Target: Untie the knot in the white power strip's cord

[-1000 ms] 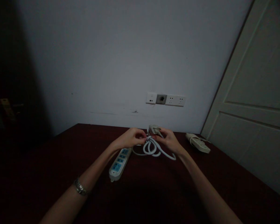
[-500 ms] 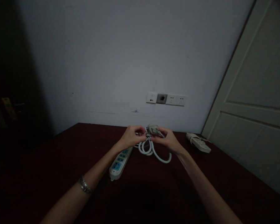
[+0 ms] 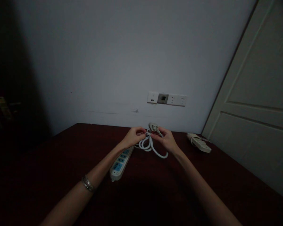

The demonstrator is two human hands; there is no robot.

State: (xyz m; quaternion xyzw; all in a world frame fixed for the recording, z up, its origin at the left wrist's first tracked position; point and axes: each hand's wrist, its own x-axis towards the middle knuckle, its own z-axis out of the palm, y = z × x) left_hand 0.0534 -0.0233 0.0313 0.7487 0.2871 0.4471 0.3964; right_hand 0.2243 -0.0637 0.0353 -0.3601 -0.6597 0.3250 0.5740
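Observation:
Between my two hands is a looped white power cord [image 3: 158,154], bunched together where my fingers meet. My left hand [image 3: 133,137] pinches the bunched loops from the left. On the other side, my right hand [image 3: 167,140] is closed on the cord just below its plug [image 3: 153,126], which sticks up above the fingers. A white power strip [image 3: 119,165] with blue socket faces lies on the table under my left forearm; its far end is hidden by that hand.
A second white power strip [image 3: 200,143], its cord wrapped around it, lies at the right of the dark red table [image 3: 89,147]. Wall sockets [image 3: 176,100] sit on the wall behind. A pale panelled door [image 3: 252,122] stands at the right.
The plug has turned and risen slightly above my right hand. The hanging loop of cord below has become smaller, and my right hand has shifted a little left.

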